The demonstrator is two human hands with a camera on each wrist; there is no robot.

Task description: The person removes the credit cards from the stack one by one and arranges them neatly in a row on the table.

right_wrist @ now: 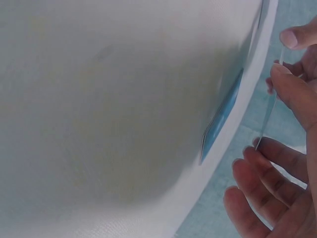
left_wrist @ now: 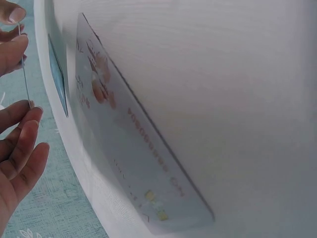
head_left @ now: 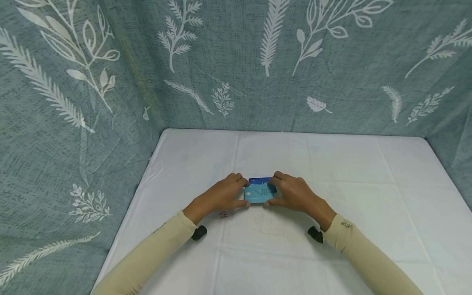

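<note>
Both hands hold up a light blue bank card (head_left: 259,194) with a chip and large lettering. My left hand (head_left: 221,195) pinches its left end between thumb and fingers. My right hand (head_left: 296,195) pinches the right end the same way. Both wrist views show this card nearly edge-on, above the table. Behind it in the head view, a dark blue card (head_left: 259,180) lies on the table, partly covered by the held card and right fingers. A whitish card (left_wrist: 124,134) with a chip and reddish print lies near the left wrist, blending into the cloth in the head view.
A white cloth covers the table (head_left: 368,196). Grey-green fabric (head_left: 236,98) with white leaf prints hangs behind and at the sides. Small black devices, one near the left wrist (head_left: 199,232) and one near the right wrist (head_left: 315,234), sit below the hands.
</note>
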